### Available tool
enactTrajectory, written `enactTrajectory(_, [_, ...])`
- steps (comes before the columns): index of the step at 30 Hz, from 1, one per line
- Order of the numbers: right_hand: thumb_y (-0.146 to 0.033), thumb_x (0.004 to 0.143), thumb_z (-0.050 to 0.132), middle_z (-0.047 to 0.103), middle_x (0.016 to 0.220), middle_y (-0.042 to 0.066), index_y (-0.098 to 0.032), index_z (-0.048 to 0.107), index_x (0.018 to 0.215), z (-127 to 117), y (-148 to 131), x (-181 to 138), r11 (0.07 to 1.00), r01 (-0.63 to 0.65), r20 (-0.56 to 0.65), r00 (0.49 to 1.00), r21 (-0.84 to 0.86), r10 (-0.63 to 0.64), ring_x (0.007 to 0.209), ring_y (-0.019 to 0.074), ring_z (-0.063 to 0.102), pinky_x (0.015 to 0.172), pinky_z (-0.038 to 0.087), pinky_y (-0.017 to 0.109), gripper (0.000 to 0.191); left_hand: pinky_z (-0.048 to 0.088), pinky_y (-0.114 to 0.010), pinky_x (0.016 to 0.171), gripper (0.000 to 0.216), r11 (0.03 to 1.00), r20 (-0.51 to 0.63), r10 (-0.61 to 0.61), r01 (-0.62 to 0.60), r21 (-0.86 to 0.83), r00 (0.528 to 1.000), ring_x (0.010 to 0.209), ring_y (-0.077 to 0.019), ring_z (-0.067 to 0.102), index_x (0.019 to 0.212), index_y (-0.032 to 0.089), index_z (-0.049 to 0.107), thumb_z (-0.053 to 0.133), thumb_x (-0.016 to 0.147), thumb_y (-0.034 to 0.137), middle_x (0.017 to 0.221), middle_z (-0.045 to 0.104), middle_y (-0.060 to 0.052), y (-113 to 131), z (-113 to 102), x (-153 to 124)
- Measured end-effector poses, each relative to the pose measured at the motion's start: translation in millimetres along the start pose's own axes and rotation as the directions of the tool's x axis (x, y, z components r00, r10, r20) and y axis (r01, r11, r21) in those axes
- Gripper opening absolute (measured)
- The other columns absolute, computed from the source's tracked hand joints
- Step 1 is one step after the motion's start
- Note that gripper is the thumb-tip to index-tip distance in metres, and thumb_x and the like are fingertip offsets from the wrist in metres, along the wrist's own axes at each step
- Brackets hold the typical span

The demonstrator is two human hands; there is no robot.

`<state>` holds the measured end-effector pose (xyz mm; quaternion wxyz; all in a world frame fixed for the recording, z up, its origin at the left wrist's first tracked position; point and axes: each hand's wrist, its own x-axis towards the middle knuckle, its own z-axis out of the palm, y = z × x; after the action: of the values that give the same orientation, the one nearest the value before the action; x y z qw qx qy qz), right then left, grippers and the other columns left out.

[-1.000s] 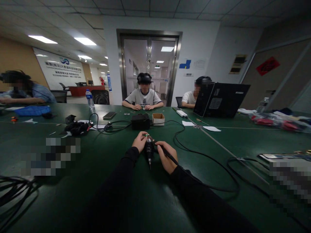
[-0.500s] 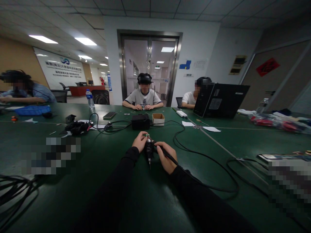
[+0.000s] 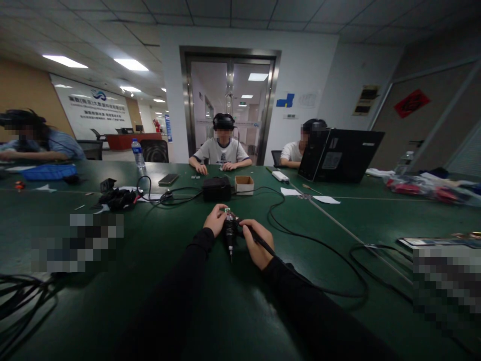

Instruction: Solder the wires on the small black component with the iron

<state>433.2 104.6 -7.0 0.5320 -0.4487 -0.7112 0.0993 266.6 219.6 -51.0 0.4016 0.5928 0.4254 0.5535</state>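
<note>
On the green table (image 3: 158,281) in front of me lies a small dark cylindrical part (image 3: 230,234) with a thin pin at its near end and a tiny green and white piece on its far end. My left hand (image 3: 215,219) curls around its left side, fingers closed on the far end. My right hand (image 3: 257,242) grips a black pen-shaped corded tool (image 3: 259,240), its tip against the part. Both sleeves are black.
A black box (image 3: 217,189) and a small cardboard box (image 3: 244,184) stand just beyond my hands, with cables (image 3: 300,235) trailing right. An open laptop (image 3: 338,155) sits at right. People sit across and at left. Cables (image 3: 22,296) lie at near left.
My hands and the part have stayed put. The person across the table has shifted their hands slightly.
</note>
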Motion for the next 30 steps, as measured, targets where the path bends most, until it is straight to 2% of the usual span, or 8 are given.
enactTrajectory(19, [-0.027,0.089,0.048,0.072,0.091,0.002,-0.023,0.068,0.091,-1.2,-6.6,0.5,1.000,0.010,0.035,0.999,0.019,-0.011,0.084,0.0174,0.066,0.075,0.048,0.026,0.020,0.050,-0.031,0.085,0.023,0.998,-0.005,0.042,-0.042,0.036,0.999,0.082,-0.0156,0.067,0.101,0.022,0.056,0.055,0.078,0.017,0.084,0.070,-0.001,-1.2,-0.8,0.4])
enactTrajectory(30, [-0.026,0.089,0.049,0.072,0.093,0.001,-0.023,0.066,0.092,-0.4,-0.3,-0.9,1.000,0.019,-0.001,1.000,0.003,-0.019,0.086,0.0179,0.066,0.077,0.048,0.027,0.018,0.049,-0.032,0.086,0.023,1.000,-0.009,0.012,-0.011,0.027,1.000,0.081,-0.0160,0.068,0.102,0.022,0.055,0.056,0.079,0.021,0.085,0.071,-0.001,-5.7,-0.3,2.3])
